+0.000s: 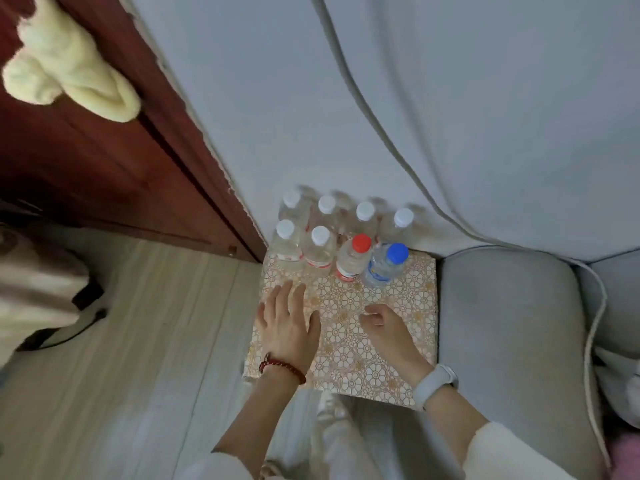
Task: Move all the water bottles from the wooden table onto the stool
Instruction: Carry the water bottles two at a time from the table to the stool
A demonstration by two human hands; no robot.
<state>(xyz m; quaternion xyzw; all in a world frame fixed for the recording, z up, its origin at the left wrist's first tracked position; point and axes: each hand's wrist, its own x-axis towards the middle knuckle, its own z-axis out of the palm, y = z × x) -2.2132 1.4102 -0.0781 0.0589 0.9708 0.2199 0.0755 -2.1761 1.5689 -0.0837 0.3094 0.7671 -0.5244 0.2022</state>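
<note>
Neither grip holds anything: the left hand (289,325) lies spread flat on the stool (398,358), the right hand (389,329) hovers loosely curled. Eight water bottles (320,251) stand upright along the stool's far edge. Best withdraw both hands slowly, avoiding the blue-capped bottle (384,265).

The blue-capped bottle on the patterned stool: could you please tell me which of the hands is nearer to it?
Right. The right hand hovers just in front of the blue-capped bottle, fingers loosely curled, holding nothing. The left hand lies farther off to its left, flat over the stool.
</note>
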